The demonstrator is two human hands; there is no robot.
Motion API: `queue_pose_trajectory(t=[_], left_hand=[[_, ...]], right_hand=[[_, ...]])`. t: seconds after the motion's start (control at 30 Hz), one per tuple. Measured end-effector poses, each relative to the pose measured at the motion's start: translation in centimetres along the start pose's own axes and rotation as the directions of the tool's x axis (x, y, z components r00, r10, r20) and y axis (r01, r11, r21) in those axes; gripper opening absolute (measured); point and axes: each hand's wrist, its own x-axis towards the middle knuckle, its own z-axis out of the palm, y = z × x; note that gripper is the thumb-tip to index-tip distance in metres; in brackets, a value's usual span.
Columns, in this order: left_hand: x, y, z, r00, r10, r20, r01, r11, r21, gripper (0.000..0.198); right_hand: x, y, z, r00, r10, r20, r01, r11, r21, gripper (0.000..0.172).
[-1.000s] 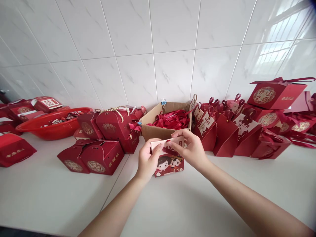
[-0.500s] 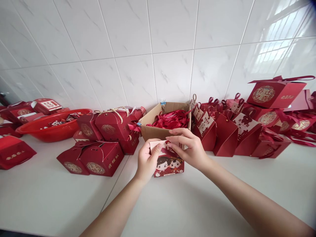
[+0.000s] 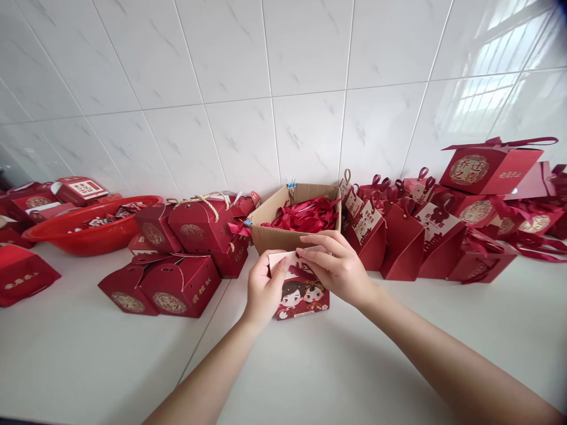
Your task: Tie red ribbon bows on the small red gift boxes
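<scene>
At the Top of a Small Red Box (image 3: 303, 305)

We hold the box upright at the desk (image 3: 283, 372), just in front of an open cardboard carton (image 3: 277, 241) of red ribbons (image 3: 310, 215). Our left hand (image 3: 264, 284) clamps its pale top flap (image 3: 276, 259) between thumb and fingers. Our right hand (image 3: 340, 267) touches the same top edge with bunched fingertips; we cannot tell whether they grip it. Below, two printed cartoon figures (image 3: 291, 295) face us. Red gift boxes (image 3: 401, 248) stand to either side, and a red basin (image 3: 84, 244) sits to the left.
</scene>
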Motion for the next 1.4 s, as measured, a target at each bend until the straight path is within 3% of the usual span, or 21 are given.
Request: queue_pose_trajectory(t=[0.33,0.5,0.8,0.9,1.03,1.2,1.4], left_hand=[[-0.4,0.2,0.1,0.99,0.079,-0.114,-0.06,0.985,0.162,0.023],[-0.7,0.1,0.2,0.983,0.164,-0.084,-0.147,0.972,0.182,0.017],[-0.9,0.3,0.4,0.977,0.196,-0.088,-0.17,0.955,0.243,0.014],[-1.0,0.2,0.4,0.971,0.223,-0.088,-0.194,0.947,0.255,0.012],[-1.1,-0.2,0.4,0.956,0.276,-0.095,-0.241,0.93,0.277,0.009],[-1.1,-0.4,0.5,0.947,0.308,-0.09,-0.274,0.922,0.273,0.006],[-1.2,-0.4,0.5,0.944,0.319,-0.087,-0.283,0.916,0.284,0.004]], right_hand=[[0.3,-1.4,0.3,0.97,0.227,-0.085,-0.238,0.959,-0.153,0.006],[0.2,-2.2,1.0,0.903,0.42,-0.09,-0.417,0.907,0.059,0.003],[0.0,-3.0,2.0,0.744,0.668,-0.024,-0.612,0.695,0.377,0.011],[-0.1,-3.3,2.1,0.689,0.723,0.04,-0.655,0.599,0.46,0.016],[0.0,-3.5,2.0,0.604,0.772,0.199,-0.709,0.405,0.577,0.023],[0.4,-3.6,2.0,0.543,0.787,0.292,-0.668,0.195,0.718,0.03],[0.8,-3.9,1.5,0.419,0.797,0.435,-0.657,-0.064,0.751,0.035]])
